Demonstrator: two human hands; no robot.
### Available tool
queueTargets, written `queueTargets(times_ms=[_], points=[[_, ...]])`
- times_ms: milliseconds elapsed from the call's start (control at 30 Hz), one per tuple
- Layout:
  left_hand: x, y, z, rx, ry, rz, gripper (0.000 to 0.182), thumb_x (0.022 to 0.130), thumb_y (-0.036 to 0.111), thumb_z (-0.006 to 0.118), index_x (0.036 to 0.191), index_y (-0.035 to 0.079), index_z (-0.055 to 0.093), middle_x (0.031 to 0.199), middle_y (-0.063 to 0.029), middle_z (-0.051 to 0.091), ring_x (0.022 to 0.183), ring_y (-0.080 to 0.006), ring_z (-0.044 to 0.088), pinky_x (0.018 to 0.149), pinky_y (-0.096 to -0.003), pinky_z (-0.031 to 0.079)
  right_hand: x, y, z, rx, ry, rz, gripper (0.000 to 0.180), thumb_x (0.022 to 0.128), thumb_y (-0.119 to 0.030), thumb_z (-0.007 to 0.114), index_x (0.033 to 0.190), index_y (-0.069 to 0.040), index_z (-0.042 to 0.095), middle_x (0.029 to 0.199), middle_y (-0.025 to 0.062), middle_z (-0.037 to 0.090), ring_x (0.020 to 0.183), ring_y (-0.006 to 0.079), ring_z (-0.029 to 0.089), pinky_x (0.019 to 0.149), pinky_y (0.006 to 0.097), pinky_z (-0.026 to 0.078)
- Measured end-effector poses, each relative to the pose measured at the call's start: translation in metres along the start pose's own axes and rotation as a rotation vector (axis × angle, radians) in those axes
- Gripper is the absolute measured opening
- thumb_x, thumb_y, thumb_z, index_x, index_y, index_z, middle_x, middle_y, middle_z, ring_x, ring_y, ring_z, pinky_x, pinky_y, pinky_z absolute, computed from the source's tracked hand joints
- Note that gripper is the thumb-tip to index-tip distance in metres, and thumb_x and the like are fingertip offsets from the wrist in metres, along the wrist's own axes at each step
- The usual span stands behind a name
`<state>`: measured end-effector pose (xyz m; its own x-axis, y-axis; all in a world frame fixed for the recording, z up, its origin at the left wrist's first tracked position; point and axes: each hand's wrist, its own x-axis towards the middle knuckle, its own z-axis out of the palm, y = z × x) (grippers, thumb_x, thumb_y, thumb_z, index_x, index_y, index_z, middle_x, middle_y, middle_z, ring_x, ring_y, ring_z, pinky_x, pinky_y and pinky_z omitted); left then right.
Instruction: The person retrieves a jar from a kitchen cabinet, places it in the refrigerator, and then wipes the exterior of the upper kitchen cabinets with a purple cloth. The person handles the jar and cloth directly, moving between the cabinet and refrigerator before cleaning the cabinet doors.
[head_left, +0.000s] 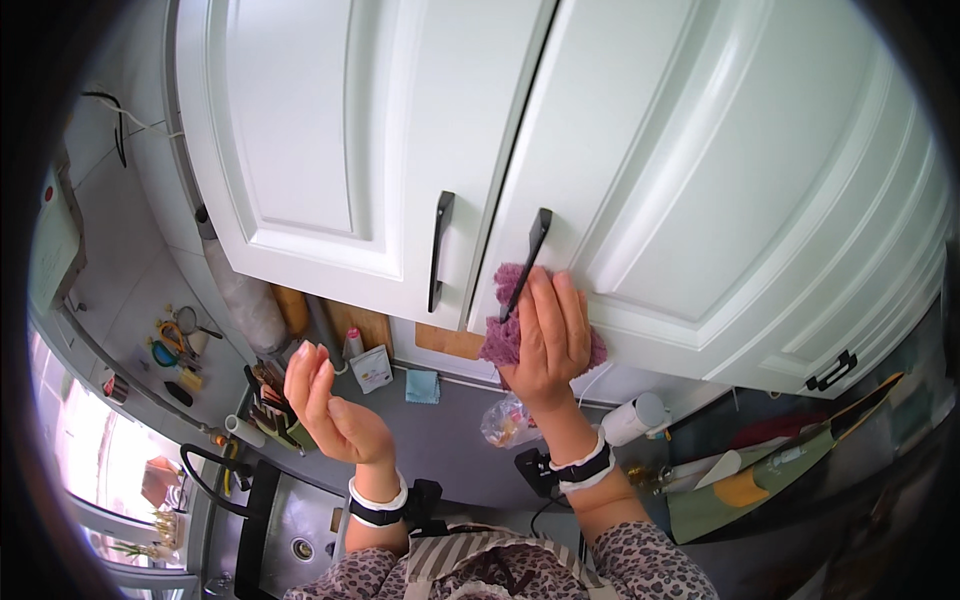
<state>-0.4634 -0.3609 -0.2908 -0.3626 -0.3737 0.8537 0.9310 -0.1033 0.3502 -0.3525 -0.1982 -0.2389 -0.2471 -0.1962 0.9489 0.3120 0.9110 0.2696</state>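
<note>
My right hand (551, 337) presses a purple cloth (499, 341) against the lower corner of the right white cabinet door (675, 172). Part of the cloth is tucked behind that door's black handle (535, 244), and my palm hides much of the rest. Raised below the left cabinet door (300, 135), my left hand (337, 412) holds nothing, its fingers loosely curled. The left door's black handle (441, 251) stands to the left of the narrow gap between the doors. Both doors appear closed.
Below lies a grey counter (450, 457) with a light blue cloth (422, 387), a white pouch (371, 369), a plastic bag (506, 424) and a white cylindrical container (634, 420). A sink (300, 525) with a black faucet (199, 480) is at lower left, near a knife holder (281, 412).
</note>
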Motion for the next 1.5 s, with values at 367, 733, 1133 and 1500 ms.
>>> queueTargets(times_ms=[367, 733, 1133, 1500], points=[[-0.012, 0.024, -0.007, -0.044, -0.323, 0.013, 0.027, 0.088, 0.005, 0.045, 0.107, -0.006, 0.061, 0.111, -0.0222, 0.063, 0.101, -0.0364, 0.06, 0.09, -0.0454, 0.048, -0.045, 0.001, -0.015, 0.201, -0.232, -0.081, 0.037, 0.077, 0.0, 0.07, 0.114, -0.001, 0.067, 0.124, 0.0101, 0.064, 0.118, 0.0288, 0.058, 0.101, 0.0438, 0.046], [-0.005, 0.044, 0.003, -0.56, -0.484, -0.65, 0.045, 0.081, 0.009, 0.071, 0.123, -0.001, 0.058, 0.125, -0.0179, 0.057, 0.109, -0.0313, 0.06, 0.088, -0.0399, 0.05, -0.033, -0.022, -0.055, 1.23, -0.452, 0.848, 0.04, 0.092, -0.018, 0.067, 0.122, 0.0, 0.046, 0.117, 0.012, 0.06, 0.106, 0.0156, 0.058, 0.092, 0.0291, 0.046], [0.023, 0.072, 0.002, -0.216, -0.583, -0.059, 0.054, 0.063, 0.019, 0.086, 0.112, 0.008, 0.067, 0.106, -0.0072, 0.062, 0.1, -0.0289, 0.053, 0.086, -0.0398, 0.044, -0.017, -0.02, -0.07, 1.649, -0.841, 1.189, 0.086, 0.097, -0.069, 0.018, 0.117, 0.004, 0.059, 0.109, 0.0142, 0.066, 0.096, 0.0221, 0.066, 0.088, 0.0342, 0.053], [0.042, 0.084, 0.012, -0.355, -0.792, -0.127, 0.025, 0.062, -0.001, 0.075, 0.086, 0.007, 0.073, 0.089, -0.0023, 0.064, 0.083, -0.0209, 0.052, 0.066, -0.031, 0.042, 0.002, -0.019, -0.088, 1.584, -1.096, 0.894, 0.067, 0.076, -0.034, 0.081, 0.128, -0.001, 0.055, 0.122, 0.0096, 0.06, 0.112, 0.0163, 0.055, 0.095, 0.0323, 0.045]])
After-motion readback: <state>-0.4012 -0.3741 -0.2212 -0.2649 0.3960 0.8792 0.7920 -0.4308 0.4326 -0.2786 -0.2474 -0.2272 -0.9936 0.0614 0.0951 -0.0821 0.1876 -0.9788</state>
